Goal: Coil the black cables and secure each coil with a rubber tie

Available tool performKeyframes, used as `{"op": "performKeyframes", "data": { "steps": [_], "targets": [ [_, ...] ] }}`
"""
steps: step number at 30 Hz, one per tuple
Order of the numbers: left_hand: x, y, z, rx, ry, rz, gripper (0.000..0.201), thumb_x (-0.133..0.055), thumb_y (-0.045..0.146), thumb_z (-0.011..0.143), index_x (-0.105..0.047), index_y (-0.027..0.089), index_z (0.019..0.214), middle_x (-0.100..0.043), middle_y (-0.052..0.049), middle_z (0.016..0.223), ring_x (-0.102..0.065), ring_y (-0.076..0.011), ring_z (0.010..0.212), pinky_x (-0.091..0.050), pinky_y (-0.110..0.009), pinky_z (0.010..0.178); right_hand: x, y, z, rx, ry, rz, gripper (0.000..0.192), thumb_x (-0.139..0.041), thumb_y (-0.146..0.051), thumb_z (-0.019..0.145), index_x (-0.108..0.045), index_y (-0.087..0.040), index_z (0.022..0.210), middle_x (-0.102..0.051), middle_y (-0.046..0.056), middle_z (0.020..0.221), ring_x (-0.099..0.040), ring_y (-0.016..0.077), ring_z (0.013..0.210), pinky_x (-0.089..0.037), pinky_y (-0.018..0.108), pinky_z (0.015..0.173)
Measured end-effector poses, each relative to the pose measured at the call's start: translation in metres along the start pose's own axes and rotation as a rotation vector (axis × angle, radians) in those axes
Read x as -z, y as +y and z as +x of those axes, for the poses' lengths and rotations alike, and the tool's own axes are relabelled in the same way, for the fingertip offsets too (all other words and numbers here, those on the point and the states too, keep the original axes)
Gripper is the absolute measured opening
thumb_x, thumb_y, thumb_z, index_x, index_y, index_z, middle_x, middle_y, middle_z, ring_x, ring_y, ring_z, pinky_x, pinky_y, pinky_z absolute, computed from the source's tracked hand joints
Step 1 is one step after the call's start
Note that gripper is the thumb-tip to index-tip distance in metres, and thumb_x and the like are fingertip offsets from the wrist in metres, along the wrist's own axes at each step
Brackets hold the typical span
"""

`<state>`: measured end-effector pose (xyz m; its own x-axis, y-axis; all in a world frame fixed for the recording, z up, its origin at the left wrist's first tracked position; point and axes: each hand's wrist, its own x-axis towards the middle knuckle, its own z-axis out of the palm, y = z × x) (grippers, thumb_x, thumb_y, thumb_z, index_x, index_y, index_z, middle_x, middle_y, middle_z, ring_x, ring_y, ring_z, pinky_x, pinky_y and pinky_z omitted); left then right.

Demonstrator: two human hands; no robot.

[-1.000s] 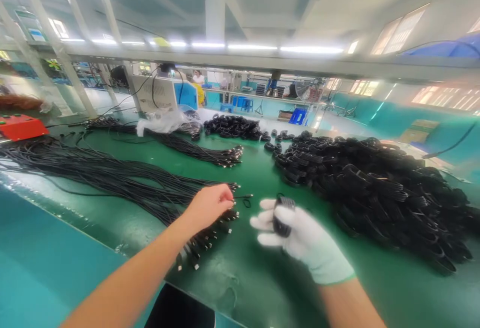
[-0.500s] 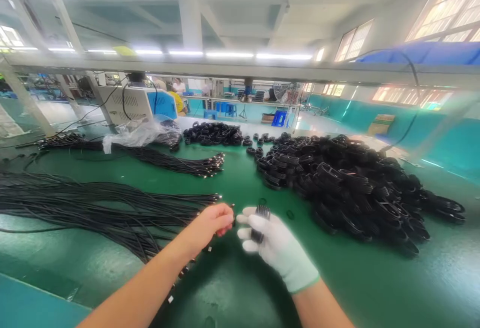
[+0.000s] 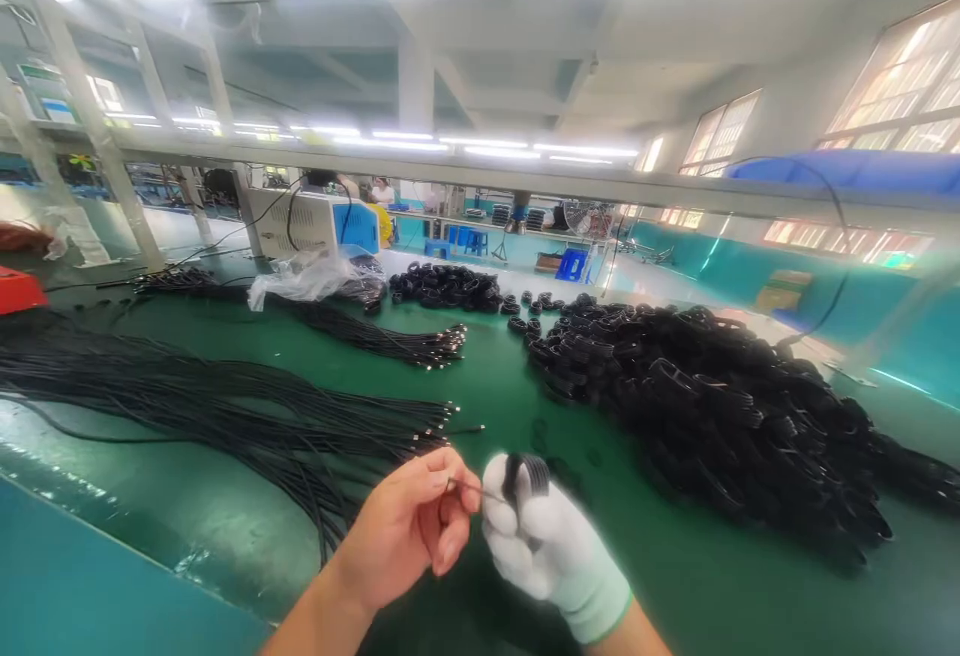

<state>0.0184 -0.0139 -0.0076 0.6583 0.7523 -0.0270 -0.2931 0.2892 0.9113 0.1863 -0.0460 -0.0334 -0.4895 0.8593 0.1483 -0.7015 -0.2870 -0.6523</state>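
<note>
Taking the green table (image 3: 487, 376) as the landmark and reading from its left side across: a spread of loose black cables (image 3: 187, 406) fans over its left half, their plug ends pointing toward the middle. Near the table's front edge the bare left hand (image 3: 409, 526) is pressed into a pinch, thumb and forefinger nipping a thin cable end (image 3: 469, 486) that runs rightward. Just beside it, touching at the fingertips, the gloved right hand (image 3: 540, 546) is curled shut around a small wound coil (image 3: 525, 476), which stands up out of the top of the fist. Beyond, over the table's right half, lies a large heap of finished coils (image 3: 712, 406), with a smaller pile (image 3: 446, 286) at the far middle.

The step looks like finishing a wrap. Doing it well probably means keeping the pinched end taut and low against the coil, so the turns stay tight, and holding the right fist firm so the loops do not spring apart. The coil sits directly right of the left fingertips, joined by that short stretch of wire.
</note>
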Motion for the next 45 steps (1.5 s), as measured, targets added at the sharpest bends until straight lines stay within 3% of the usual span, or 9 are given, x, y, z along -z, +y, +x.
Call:
{"op": "performKeyframes", "data": {
  "steps": [7, 11, 17, 23, 28, 32, 39, 42, 45],
  "targets": [
    [0.01, 0.04, -0.002, 0.077, -0.265, 0.983, 0.008, -0.055, 0.017, 0.07, -0.062, 0.02, 0.071, -0.065, 0.002, 0.065, -0.055, -0.013, 0.066, -0.034, -0.02, 0.056, -0.007, -0.003, -0.002, -0.068, 0.046, -0.224, 0.025, -0.068, -0.024, 0.066, -0.056, -0.013, 0.085, -0.058, 0.0, 0.063, -0.048, 0.0071, 0.034, -0.031, 0.015, 0.029],
    [0.008, 0.054, -0.005, 0.021, -0.29, 1.238, 0.009, -0.069, 0.029, 0.065, -0.071, 0.026, 0.073, -0.066, 0.003, 0.068, -0.057, -0.0175, 0.078, -0.035, -0.021, 0.059, -0.007, -0.007, -0.003, -0.087, 0.191, -0.193, 0.028, -0.07, -0.029, 0.067, -0.058, -0.013, 0.087, -0.062, 0.003, 0.068, -0.052, 0.0077, 0.041, -0.036, 0.015, 0.032],
    [0.018, 0.053, -0.005, 0.056, -0.111, 1.102, 0.028, -0.069, 0.03, 0.062, -0.07, 0.025, 0.09, -0.068, 0.005, 0.07, -0.058, -0.0154, 0.073, -0.036, -0.021, 0.06, 0.003, -0.017, -0.006, -0.124, 0.343, -0.145, 0.035, -0.07, -0.034, 0.071, -0.059, -0.015, 0.099, -0.066, 0.012, 0.099, -0.066, 0.0174, 0.073, -0.048, 0.02, 0.047],
    [0.021, 0.041, 0.001, 0.007, -0.03, 1.007, 0.045, -0.067, 0.022, 0.06, -0.063, 0.025, 0.105, -0.068, 0.002, 0.09, -0.055, -0.0166, 0.083, -0.039, -0.023, 0.067, 0.0, -0.012, 0.0, -0.176, 0.34, -0.235, 0.05, -0.071, -0.03, 0.069, -0.053, -0.015, 0.113, -0.065, 0.008, 0.091, -0.064, 0.016, 0.067, -0.045, 0.018, 0.04],
    [0.02, 0.032, 0.006, -0.005, -0.094, 0.987, 0.058, -0.069, 0.021, 0.058, -0.057, 0.024, 0.114, -0.063, -0.002, 0.106, -0.055, -0.0198, 0.094, -0.042, -0.025, 0.073, -0.01, -0.002, 0.008, -0.285, 0.278, -0.452, 0.045, -0.068, -0.019, 0.065, -0.052, -0.011, 0.107, -0.062, 0.002, 0.072, -0.056, 0.0099, 0.047, -0.041, 0.015, 0.032],
    [0.014, 0.028, 0.004, -0.002, -0.126, 1.064, 0.062, -0.072, 0.025, 0.057, -0.055, 0.027, 0.117, -0.059, -0.002, 0.112, -0.053, -0.0213, 0.1, -0.042, -0.027, 0.082, -0.011, 0.005, 0.012, -0.373, 0.337, -0.658, 0.063, -0.069, -0.019, 0.062, -0.043, -0.015, 0.119, -0.059, -0.002, 0.064, -0.052, 0.009, 0.041, -0.039, 0.016, 0.03],
    [0.006, 0.037, 0.015, 0.193, -0.223, 1.494, 0.048, -0.072, 0.045, 0.052, -0.062, 0.022, 0.092, -0.062, -0.003, 0.084, -0.056, -0.0225, 0.073, -0.043, -0.028, 0.058, -0.006, 0.021, 0.012, -0.268, 0.496, -0.923, 0.087, -0.07, -0.017, 0.056, -0.033, -0.017, 0.134, -0.065, 0.005, 0.085, -0.06, 0.0142, 0.058, -0.047, 0.023, 0.046],
    [0.019, 0.044, 0.027, 0.317, -0.372, 1.39, 0.029, -0.066, 0.036, 0.06, -0.063, 0.018, 0.082, -0.064, -0.001, 0.078, -0.056, -0.0174, 0.064, -0.042, -0.025, 0.053, -0.014, 0.017, 0.013, -0.135, 0.565, -1.159, 0.068, -0.066, -0.019, 0.061, -0.046, -0.021, 0.126, -0.064, 0.005, 0.096, -0.062, 0.0189, 0.075, -0.051, 0.028, 0.057],
    [0.028, 0.037, 0.031, 0.304, -0.323, 1.14, 0.018, -0.048, 0.023, 0.071, -0.064, 0.019, 0.076, -0.064, 0.001, 0.073, -0.052, -0.0115, 0.054, -0.043, -0.022, 0.049, -0.023, 0.007, 0.011, 0.009, 0.565, -1.289, 0.038, -0.063, -0.017, 0.064, -0.061, -0.022, 0.101, -0.063, 0.004, 0.096, -0.062, 0.0199, 0.083, -0.052, 0.03, 0.067]
  ]
}}
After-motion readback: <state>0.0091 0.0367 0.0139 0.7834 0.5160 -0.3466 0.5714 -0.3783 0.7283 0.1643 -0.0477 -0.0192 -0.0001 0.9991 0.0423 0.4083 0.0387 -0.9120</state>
